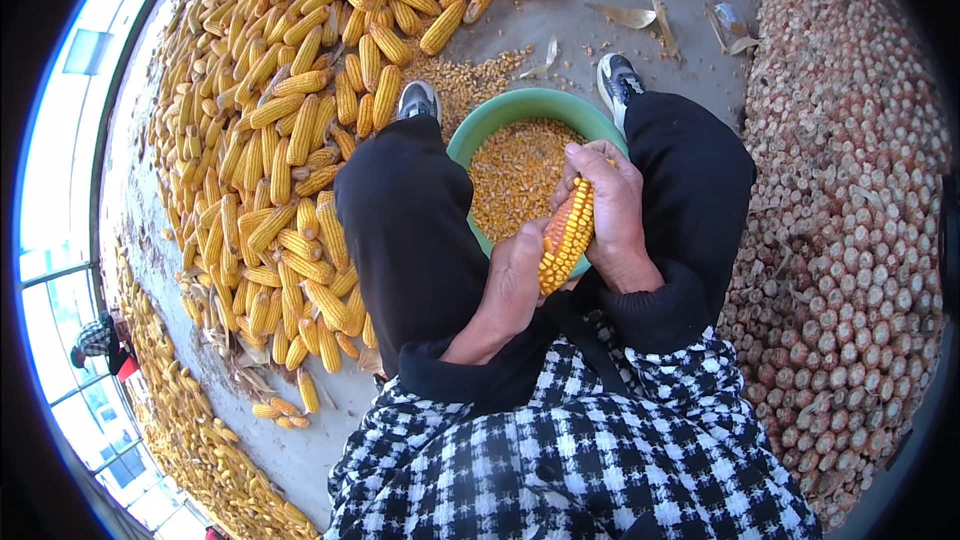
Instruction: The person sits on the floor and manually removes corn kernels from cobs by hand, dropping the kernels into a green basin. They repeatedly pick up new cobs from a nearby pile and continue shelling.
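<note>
An ear of corn is held at a slant over the near right rim of a green plastic basin. Part of its face is stripped to the reddish cob, while yellow kernels still cover the side toward the right. My left hand grips the lower end, its thumb against the bared strip. Around the upper end curl the fingers of my right hand. Loose corn kernels lie in the basin, which stands between my knees. My hands and the ear hide part of its right side.
A large heap of unshelled corn ears spreads to the left and ahead. Bare cobs are piled along the right. Spilled kernels and dry husks lie on the concrete floor. A person is by the windows at far left.
</note>
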The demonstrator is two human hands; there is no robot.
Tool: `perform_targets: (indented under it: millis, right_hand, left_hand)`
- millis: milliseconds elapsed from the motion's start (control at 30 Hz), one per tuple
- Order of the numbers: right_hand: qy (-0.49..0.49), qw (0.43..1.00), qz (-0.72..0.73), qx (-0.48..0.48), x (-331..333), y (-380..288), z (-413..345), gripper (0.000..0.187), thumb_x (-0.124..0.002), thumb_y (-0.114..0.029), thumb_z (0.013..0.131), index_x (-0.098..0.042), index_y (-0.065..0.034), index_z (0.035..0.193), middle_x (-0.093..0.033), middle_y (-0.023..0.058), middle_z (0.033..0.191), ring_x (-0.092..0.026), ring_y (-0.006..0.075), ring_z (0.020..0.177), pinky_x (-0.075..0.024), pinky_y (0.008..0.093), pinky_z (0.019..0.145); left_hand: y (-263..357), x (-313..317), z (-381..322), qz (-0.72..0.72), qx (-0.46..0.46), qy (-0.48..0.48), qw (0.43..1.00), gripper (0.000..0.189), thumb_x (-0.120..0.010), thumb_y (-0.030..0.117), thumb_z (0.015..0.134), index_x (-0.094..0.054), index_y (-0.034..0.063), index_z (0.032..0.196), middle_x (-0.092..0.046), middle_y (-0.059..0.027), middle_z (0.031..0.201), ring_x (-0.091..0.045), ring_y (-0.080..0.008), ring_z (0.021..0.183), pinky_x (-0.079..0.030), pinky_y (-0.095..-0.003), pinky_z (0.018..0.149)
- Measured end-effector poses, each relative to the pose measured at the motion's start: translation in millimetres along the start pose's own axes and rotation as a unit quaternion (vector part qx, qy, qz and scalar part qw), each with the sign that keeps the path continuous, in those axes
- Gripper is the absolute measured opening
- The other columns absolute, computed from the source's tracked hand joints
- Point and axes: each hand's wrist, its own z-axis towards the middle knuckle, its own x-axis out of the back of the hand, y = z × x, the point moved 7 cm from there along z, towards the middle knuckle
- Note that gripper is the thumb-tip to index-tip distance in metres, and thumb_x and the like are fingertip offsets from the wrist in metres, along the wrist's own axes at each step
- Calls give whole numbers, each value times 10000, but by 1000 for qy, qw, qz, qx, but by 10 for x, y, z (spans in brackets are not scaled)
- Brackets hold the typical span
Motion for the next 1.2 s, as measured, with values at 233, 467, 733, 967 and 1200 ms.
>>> perform_targets:
  millis: [233,467,733,967,1200]
  right_hand:
    - [-64,996,50,-35,-60,-15,-5,148,-620,-130,881,-504,-61,820,-514,45,655,-520,128,522,-482,281,502]
    - [-8,1000,-17,-23,12,7,41,147,-629,-137,876,-516,-60,824,-522,44,651,-525,128,504,-477,274,493]
    - [-46,998,-31,-14,-57,-1,-23,145,-660,-121,853,-535,-69,801,-554,42,617,-550,121,477,-447,248,447]
    - [-39,998,18,-44,-18,7,26,136,-608,-147,886,-520,-68,819,-518,46,633,-527,137,486,-471,278,477]
    - [0,999,19,-33,43,18,37,164,-642,-141,865,-527,-53,789,-548,55,646,-547,135,478,-477,257,456]
  left_hand:
    - [-178,59,5,-34,109,-21,993,600,-278,478,1017,-589,-34,1043,-609,-73,656,-514,-89,465,-337,-183,383]
    - [105,42,10,143,-83,8,986,541,-370,454,1011,-606,-26,924,-626,-82,664,-572,-150,541,-432,-278,494]
    - [-97,153,15,80,-90,70,990,437,-371,257,1024,-632,-54,864,-623,-70,684,-571,-127,622,-453,-306,583]
    - [-5,203,-39,34,85,12,996,491,-439,388,1015,-647,-47,926,-624,-38,702,-562,-101,608,-452,-260,573]
    - [132,26,-64,174,-119,20,977,458,-375,342,1031,-628,-41,1021,-632,-52,833,-575,-100,753,-466,-263,716]
